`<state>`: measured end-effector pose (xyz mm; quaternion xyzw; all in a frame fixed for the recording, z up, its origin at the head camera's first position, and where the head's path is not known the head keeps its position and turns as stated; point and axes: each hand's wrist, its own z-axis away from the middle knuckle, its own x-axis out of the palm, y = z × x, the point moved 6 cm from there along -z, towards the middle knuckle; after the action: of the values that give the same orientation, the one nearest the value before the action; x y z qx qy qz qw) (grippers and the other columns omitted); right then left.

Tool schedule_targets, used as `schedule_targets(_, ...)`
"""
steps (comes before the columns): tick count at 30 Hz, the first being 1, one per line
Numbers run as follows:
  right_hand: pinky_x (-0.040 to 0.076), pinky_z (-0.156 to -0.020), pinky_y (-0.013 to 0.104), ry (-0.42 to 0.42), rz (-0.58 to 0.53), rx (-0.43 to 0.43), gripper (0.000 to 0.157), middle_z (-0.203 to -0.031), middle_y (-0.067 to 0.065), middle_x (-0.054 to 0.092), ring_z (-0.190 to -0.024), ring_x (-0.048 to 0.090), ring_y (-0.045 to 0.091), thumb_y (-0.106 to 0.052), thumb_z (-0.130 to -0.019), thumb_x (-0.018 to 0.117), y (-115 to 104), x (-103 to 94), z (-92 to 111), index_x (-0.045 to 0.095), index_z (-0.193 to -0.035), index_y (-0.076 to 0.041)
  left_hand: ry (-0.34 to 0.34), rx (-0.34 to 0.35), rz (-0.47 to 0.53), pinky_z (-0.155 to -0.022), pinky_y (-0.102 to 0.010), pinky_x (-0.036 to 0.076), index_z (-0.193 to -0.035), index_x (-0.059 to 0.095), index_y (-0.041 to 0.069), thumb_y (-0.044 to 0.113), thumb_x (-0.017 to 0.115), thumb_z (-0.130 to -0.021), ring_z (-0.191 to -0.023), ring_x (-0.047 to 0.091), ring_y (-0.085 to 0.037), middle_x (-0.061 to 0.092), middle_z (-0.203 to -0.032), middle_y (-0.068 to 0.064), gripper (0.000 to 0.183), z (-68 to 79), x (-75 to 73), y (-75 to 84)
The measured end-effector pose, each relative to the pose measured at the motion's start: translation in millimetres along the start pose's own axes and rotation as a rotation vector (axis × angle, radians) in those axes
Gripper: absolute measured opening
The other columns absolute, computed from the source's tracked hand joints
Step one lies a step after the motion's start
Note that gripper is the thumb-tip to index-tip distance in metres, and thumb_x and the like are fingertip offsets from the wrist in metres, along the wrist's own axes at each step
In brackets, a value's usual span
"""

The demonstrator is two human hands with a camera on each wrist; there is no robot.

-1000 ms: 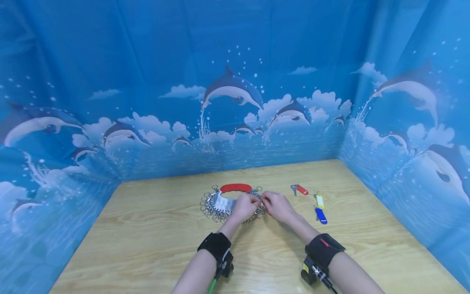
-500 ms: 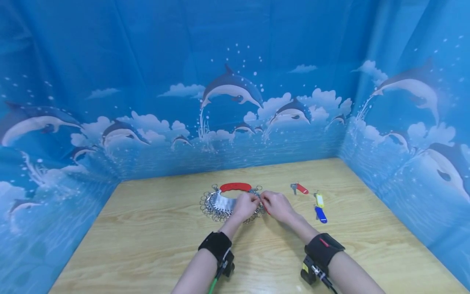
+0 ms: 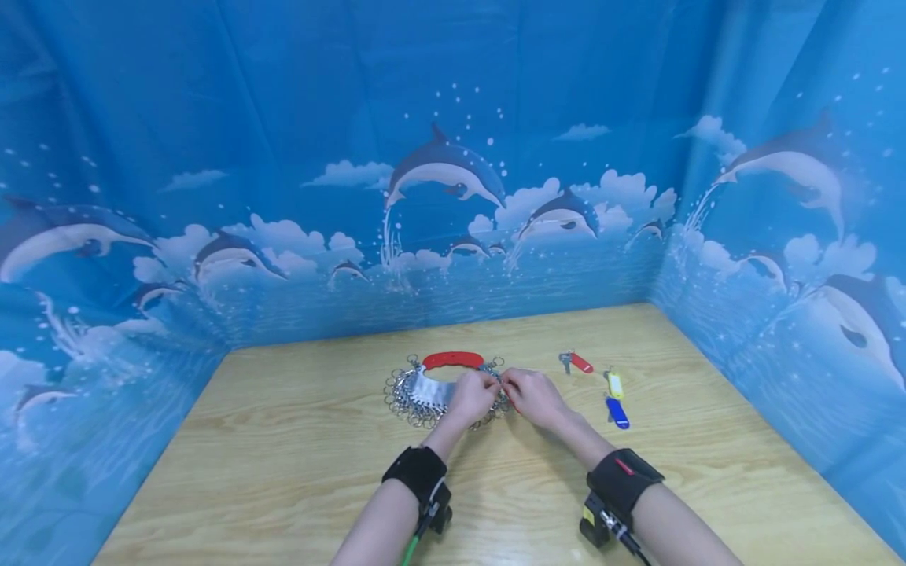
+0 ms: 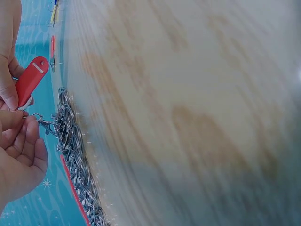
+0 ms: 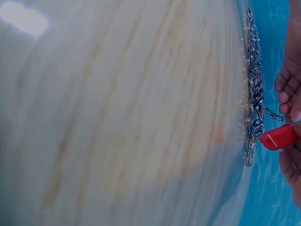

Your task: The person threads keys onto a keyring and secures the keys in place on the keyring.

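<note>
A large holder with a red handle (image 3: 453, 359) and a silver metal plate (image 3: 430, 390) lies on the table, its edge lined with many clips and rings (image 3: 403, 403). Over its right side, my left hand (image 3: 473, 397) pinches a metal key ring (image 5: 285, 117) whose clip still hangs from the holder. My right hand (image 3: 535, 395) grips a red key tag (image 4: 32, 81) between thumb and fingers, right against that ring. The fingertips of both hands nearly meet. Whether tag and ring are linked is hidden by the fingers.
Right of the hands lie another red key tag (image 3: 581, 362) with keys, a yellow key tag (image 3: 614, 384) and a blue key tag (image 3: 617, 413). The wood-grain table (image 3: 283, 472) is backed by a blue dolphin curtain (image 3: 283, 157).
The hands stay in the same place over the holder, with only tiny finger motion. The head view has shifted very slightly.
</note>
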<state>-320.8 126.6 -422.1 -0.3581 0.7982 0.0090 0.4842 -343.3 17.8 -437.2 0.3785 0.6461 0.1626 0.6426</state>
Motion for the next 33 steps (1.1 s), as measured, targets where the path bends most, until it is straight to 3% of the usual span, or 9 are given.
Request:
schedule_targets(13, 0.050, -0.061, 0.026, -0.015, -0.001, -0.011, 0.005, -0.070, -0.002, 0.060, -0.064, 0.058, 0.013, -0.002, -0.084, 0.063, 1.8, 1.7, 0.2, 0.064, -0.084, -0.007, 0.006, -0.003, 0.005, -0.047, -0.020, 0.036, -0.081, 0.070, 0.004, 0.008, 0.058, -0.089, -0.053, 0.045, -0.007, 0.055, -0.061, 0.003, 0.016, -0.4, 1.0, -0.4)
schedule_targets(22, 0.050, -0.062, 0.027, -0.016, -0.001, -0.022, 0.005, -0.074, 0.001, 0.064, -0.066, 0.060, 0.015, -0.001, -0.083, 0.062, 0.9, -1.2, 0.5, 0.064, -0.082, -0.007, 0.005, 0.007, -0.011, -0.053, -0.021, 0.043, -0.085, 0.072, 0.005, 0.008, 0.058, -0.088, -0.058, 0.050, -0.007, 0.063, -0.070, 0.002, 0.015, -2.5, 1.7, -0.2)
schedule_targets(33, 0.050, -0.062, 0.027, -0.024, -0.003, -0.034, 0.008, -0.074, 0.001, 0.063, -0.066, 0.060, 0.015, 0.001, -0.082, 0.063, 1.6, 0.2, 1.8, 0.064, -0.081, -0.007, -0.007, 0.024, -0.026, -0.050, -0.020, 0.040, -0.084, 0.072, 0.005, 0.008, 0.059, -0.089, -0.055, 0.048, -0.008, 0.062, -0.068, 0.001, 0.014, -0.3, 3.8, 1.1)
